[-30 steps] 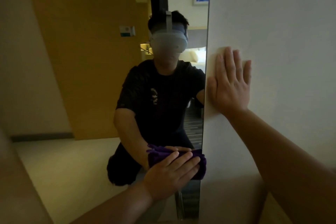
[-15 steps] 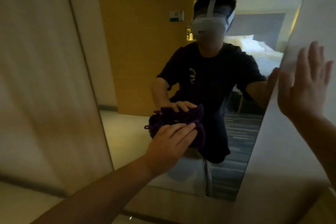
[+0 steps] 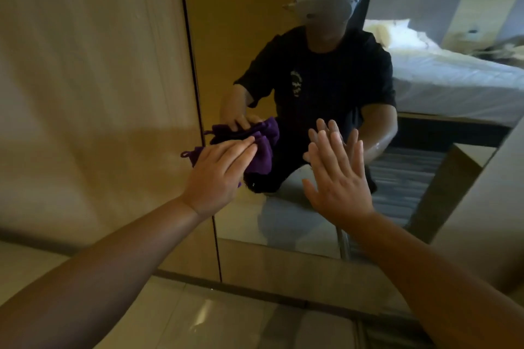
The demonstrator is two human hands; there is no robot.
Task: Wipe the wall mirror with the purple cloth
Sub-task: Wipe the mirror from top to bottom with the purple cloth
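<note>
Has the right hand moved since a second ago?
Yes. The right hand has left the white wall right of the mirror and now lies flat over the glass, nearer the purple cloth.

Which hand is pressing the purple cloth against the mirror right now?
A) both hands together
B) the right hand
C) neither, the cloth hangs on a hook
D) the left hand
D: the left hand lies flat over the purple cloth near the left edge of the mirror, while the right hand is spread open and bare, apart from the cloth.
</note>
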